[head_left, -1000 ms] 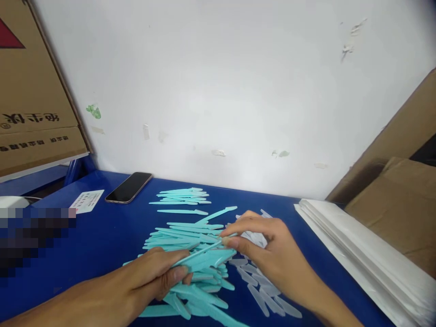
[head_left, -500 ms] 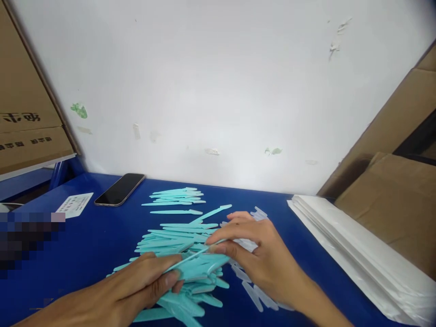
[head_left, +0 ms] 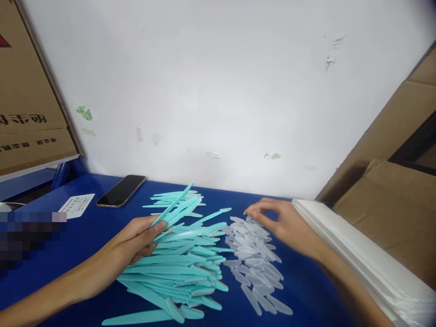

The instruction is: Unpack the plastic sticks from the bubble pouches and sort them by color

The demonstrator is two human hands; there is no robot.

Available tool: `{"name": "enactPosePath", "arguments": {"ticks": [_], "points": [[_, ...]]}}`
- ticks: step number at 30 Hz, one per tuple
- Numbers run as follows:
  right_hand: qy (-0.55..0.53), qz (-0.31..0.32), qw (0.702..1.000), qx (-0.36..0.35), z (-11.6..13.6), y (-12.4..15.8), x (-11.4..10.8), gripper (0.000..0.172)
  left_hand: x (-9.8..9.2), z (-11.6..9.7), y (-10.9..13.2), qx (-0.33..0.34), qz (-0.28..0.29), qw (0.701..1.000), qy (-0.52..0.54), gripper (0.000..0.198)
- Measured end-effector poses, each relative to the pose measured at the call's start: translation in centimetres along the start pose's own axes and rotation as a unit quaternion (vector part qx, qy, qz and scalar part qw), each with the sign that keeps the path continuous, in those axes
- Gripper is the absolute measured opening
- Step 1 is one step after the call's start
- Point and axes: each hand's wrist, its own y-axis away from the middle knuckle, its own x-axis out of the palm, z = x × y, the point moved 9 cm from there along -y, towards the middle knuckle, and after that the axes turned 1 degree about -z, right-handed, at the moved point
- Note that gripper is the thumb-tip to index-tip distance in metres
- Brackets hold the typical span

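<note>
My left hand (head_left: pixel 143 238) is closed around a few teal eyebrow razors (head_left: pixel 182 210), held up and fanned with their blade ends pointing right and away. Below it spreads a heap of similar teal razors (head_left: pixel 177 272). To the right lies a pile of translucent blade caps (head_left: pixel 254 254). At the far end of that pile my right hand (head_left: pixel 284 222) has thumb and forefinger pinched together; whether a cap is between the tips cannot be made out. Behind the heap a smaller group of razors (head_left: pixel 161 198) lies roughly parallel, partly covered by the held ones.
On the blue table (head_left: pixel 102 254) a phone (head_left: pixel 121 190) and a printed card (head_left: pixel 77 205) lie at the back left. White flat sheets (head_left: pixel 357 254) are stacked along the right. Cardboard boxes (head_left: pixel 34 100) stand at both sides, and a white wall (head_left: pixel 211 91) closes the back.
My hands have moved apart. The left has lifted with razors fanned out in it; the right has let go of the razor and moved right to the caps, uncovering their pile.
</note>
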Motion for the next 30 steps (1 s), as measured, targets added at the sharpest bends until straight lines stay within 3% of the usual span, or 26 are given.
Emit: {"name": "enactPosePath", "arguments": {"ticks": [4,7,9,11,15,18,22,25,30], "points": [[0.022,0.086,0.996,0.013,-1.1,0.3,4.2,0.028,0.6,0.4,-0.2,-0.031,0.0,0.999,0.029,0.056],[0.043,0.113,0.992,0.036,-2.6,0.4,5.0,0.029,1.2,-0.5,-0.4,-0.012,0.017,0.999,0.03,0.058],[0.052,0.088,0.994,0.038,-3.1,0.2,4.3,0.036,2.0,-1.0,-0.5,0.0,0.047,0.999,0.017,0.057],[0.04,0.025,0.998,0.04,-2.8,-0.1,3.1,0.043,2.3,-1.4,-0.6,0.019,0.048,0.999,0.008,0.055],[-0.101,-0.082,0.99,0.06,0.4,-0.3,2.7,0.049,2.5,-2.1,-0.8,0.089,0.053,0.994,-0.021,0.051],[-0.234,-0.105,0.965,0.058,5.1,-1.4,4.9,0.053,2.0,-2.3,-1.2,0.113,0.054,0.991,-0.043,0.049],[-0.293,-0.108,0.949,0.041,10.9,-4.6,8.5,0.065,1.0,-2.6,-1.5,0.12,0.036,0.991,-0.048,0.047],[-0.315,-0.132,0.939,0.038,12.5,-7.1,9.7,0.063,1.1,-2.5,-1.3,0.112,0.038,0.992,-0.031,0.046],[-0.342,-0.149,0.928,0.011,12.3,-9.0,10.2,0.052,1.8,-2.5,-1.0,0.103,0.064,0.993,0.005,0.049]]}}
